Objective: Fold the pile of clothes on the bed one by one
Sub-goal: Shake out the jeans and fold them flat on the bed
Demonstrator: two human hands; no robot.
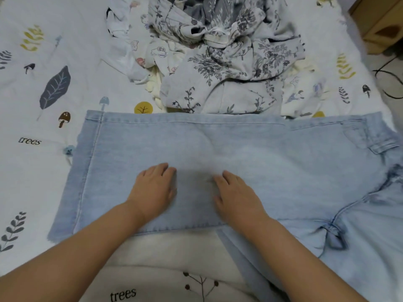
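Jeans (pixel 250 153): pale blue denim, spread flat on the bed at the centre of the view, the waist end toward 3 o'clock and the hem toward 9 o'clock. One leg seems to lie already over the other, so I judge the first fold is made.
Left hand (pixel 153 190): lies flat on the denim near 7 o'clock of the garment, fingers (pixel 164 168) straight and together, pressing down and holding nothing.
Right hand (pixel 236 197): lies flat just beside the left one, apart from it, fingers straight, also pressing and holding nothing.
Pile of clothes (pixel 220 59): a crumpled heap at 12 o'clock, just behind the far edge of the jeans; a grey floral garment is on top, with white and cartoon-print pieces under it.
Bed (pixel 41 131): white sheet printed with leaves, mushrooms and the word "trees".
Progress: I think the task is early. The jeans are only being smoothed; they need more folds. No finished folded item is visible, and the whole heap is left.
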